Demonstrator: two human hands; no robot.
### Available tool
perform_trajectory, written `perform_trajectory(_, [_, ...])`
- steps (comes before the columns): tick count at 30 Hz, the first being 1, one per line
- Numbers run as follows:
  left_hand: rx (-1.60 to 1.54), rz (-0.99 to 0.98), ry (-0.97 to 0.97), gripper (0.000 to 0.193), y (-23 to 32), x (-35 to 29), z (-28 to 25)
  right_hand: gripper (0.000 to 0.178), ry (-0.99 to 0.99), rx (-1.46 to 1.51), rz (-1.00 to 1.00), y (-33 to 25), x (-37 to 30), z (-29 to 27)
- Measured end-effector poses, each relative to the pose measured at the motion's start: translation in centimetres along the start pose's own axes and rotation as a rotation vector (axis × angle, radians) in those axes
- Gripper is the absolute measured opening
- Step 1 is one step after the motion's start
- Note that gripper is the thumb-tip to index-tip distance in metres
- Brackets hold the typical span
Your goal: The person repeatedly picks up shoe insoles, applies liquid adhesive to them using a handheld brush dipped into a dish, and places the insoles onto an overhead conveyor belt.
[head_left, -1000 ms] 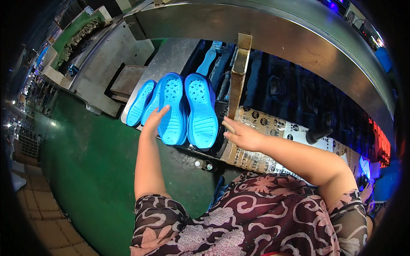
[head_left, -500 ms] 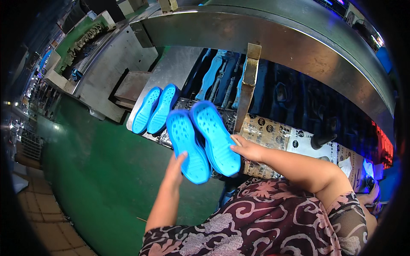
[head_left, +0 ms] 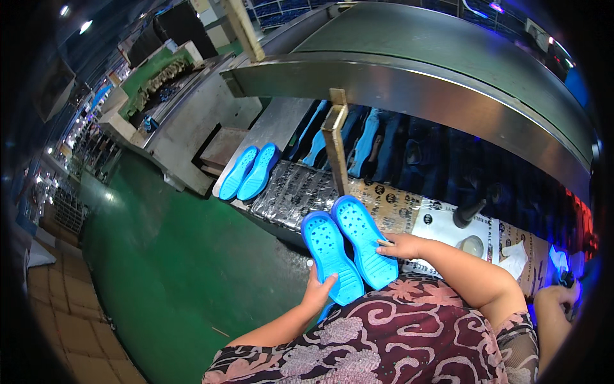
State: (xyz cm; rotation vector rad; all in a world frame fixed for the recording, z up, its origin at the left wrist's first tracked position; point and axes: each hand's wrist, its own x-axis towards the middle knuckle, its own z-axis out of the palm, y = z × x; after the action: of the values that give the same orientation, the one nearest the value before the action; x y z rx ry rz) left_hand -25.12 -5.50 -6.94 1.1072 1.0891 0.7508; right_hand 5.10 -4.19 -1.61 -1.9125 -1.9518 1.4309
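Note:
Two bright blue shoe soles with speckled front halves and ribbed rear parts are held side by side close to my body. My left hand (head_left: 318,287) grips the left sole (head_left: 327,249) by its lower edge, thumb on top. A small pale tip, too small to name, shows beside those fingers. My right hand (head_left: 403,247) closes on the outer edge of the right sole (head_left: 359,237). A thin light-coloured stick (head_left: 385,243) also sticks out from its fingers. Farther off, a second pair of soles, a left one (head_left: 238,174) and a right one (head_left: 259,171), lies on the bench end.
A metal-sided conveyor (head_left: 409,83) runs across the back, with a rusty upright bracket (head_left: 335,147) before it. On the taped bench cover (head_left: 291,192) stand a black tool (head_left: 469,214) and a small pale cup (head_left: 472,246). Another person's arm (head_left: 551,320) shows at right.
Both hands have drawn the two soles nearer my body, lower and rightward in view. The view has shifted too. The pair on the bench still lies there.

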Motion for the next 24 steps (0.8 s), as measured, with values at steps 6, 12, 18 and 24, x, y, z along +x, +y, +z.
perform_trajectory(6, [0.211,-0.034,-0.385,0.065,2.6,7.4,1.4,0.098,0.017,0.056,0.151,3.5,-5.2,-1.2])
perform_trajectory(12, [0.256,0.025,-0.422,0.066,8.8,16.0,5.4,0.052,0.447,-0.187,0.264,4.0,-12.4,-2.6])
perform_trajectory(18, [0.891,0.748,0.135,0.057,10.0,11.7,8.6,0.027,1.279,0.356,0.061,6.8,-19.5,-0.8])
perform_trajectory(24, [1.367,0.497,-0.267,0.035,11.4,6.9,11.8,0.057,1.505,1.01,0.098,11.9,-23.5,3.5])
